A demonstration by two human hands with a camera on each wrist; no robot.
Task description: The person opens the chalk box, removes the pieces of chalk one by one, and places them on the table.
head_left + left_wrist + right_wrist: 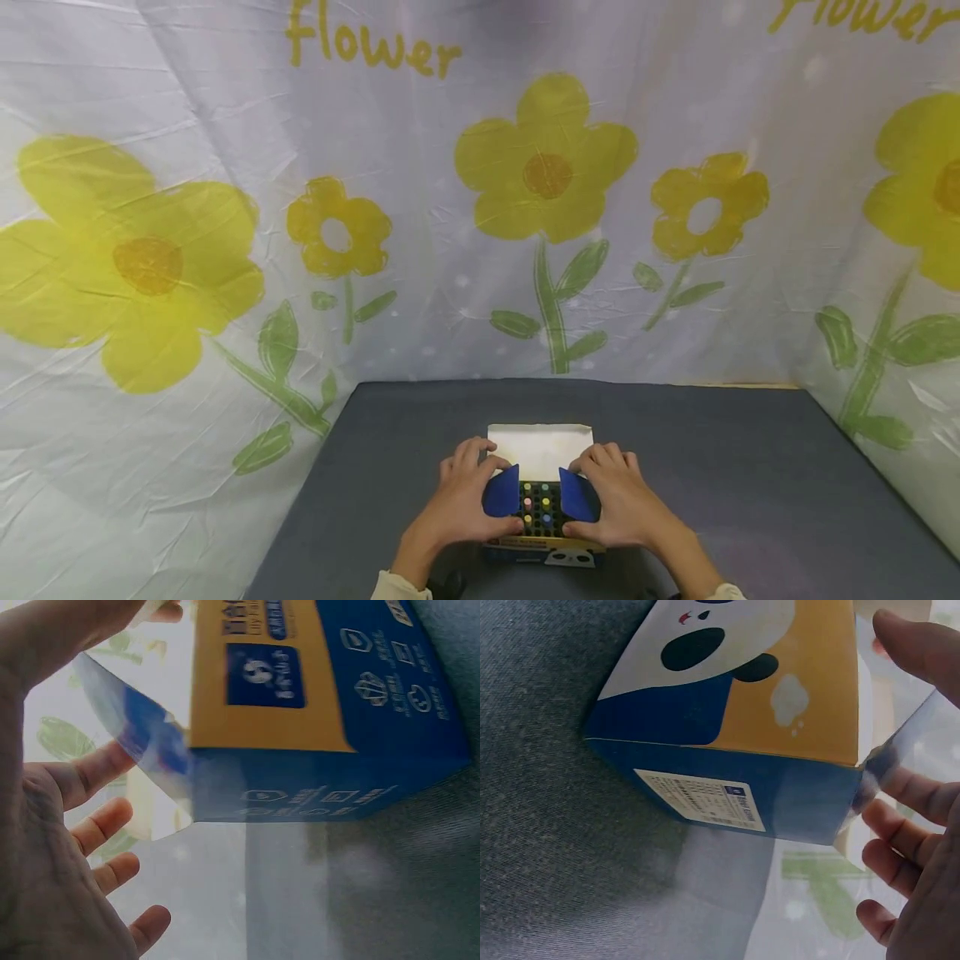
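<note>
Flanking the box point(542, 533) at the near edge of the table point(750, 483), both my hands work its open top. My left hand point(468, 500) lies along the box's left side, fingers straight and spread, with the thumb at the front corner; it touches the left blue flap point(501, 492) but does not curl round it. My right hand point(618, 498) mirrors this on the right side, fingers extended against the right blue flap point(576, 493), thumb low on the front edge. Neither hand closes on anything; both are flat and relaxed against the carton.

Left wrist view: the palm point(52, 847) is open, fingers apart, just beside the blue-and-yellow side panel point(300, 712), with a blurred flap between fingers and box. Right wrist view: the same open posture point(922, 847), beside a panel bearing a white label point(701, 796) and a black-and-white cartoon print.

Inside the box, coloured round tips point(542, 504) show in a dark grid. Both blue flaps stand up, tilted outward. Beyond them the white lid point(540, 446) is folded back, away from me.

Grey cloth covers the table. Farther off hangs a white backdrop point(225, 100) printed with yellow flowers.
</note>
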